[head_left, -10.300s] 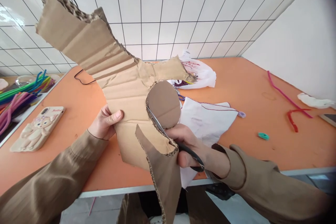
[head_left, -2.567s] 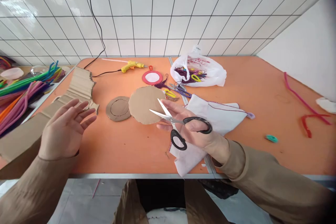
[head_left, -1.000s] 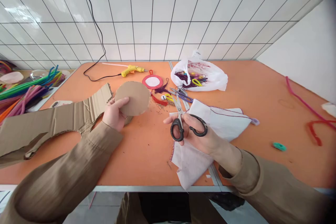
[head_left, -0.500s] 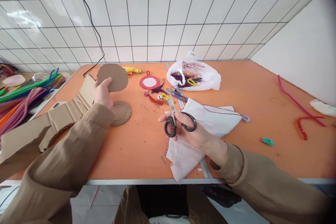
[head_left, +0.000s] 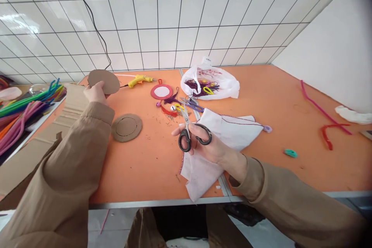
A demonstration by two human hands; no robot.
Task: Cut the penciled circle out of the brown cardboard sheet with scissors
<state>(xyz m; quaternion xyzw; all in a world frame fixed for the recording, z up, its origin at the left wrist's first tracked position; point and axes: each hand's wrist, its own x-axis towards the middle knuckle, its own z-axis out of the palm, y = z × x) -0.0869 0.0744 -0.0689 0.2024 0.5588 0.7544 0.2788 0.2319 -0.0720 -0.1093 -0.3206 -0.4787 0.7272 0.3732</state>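
My left hand (head_left: 97, 93) pinches the edge of a brown cardboard disc (head_left: 107, 80) and holds it up over the back left of the table, by the end of a long cardboard piece (head_left: 43, 143). A second cardboard disc (head_left: 127, 128), with a circular line cut or marked in it, lies flat to the right of my left sleeve. My right hand (head_left: 210, 148) is palm up with black-handled scissors (head_left: 187, 121) in it, their blades pointing away from me. Under this hand a white cloth (head_left: 235, 126) with purple edge stitching is spread.
At the back are a yellow glue gun (head_left: 141, 80), a red-rimmed disc (head_left: 162, 92) and a white plastic bag (head_left: 228, 85) of tassels. Loose tassels (head_left: 168, 111) lie before the bag. Coloured pipe cleaners (head_left: 26, 114) fill the left; a green clip (head_left: 291, 153) lies right.
My left hand has moved left with the cardboard disc, and the long cardboard piece now lies lower and flatter. The disc on the table shows whole. The scissors stay in my right hand.
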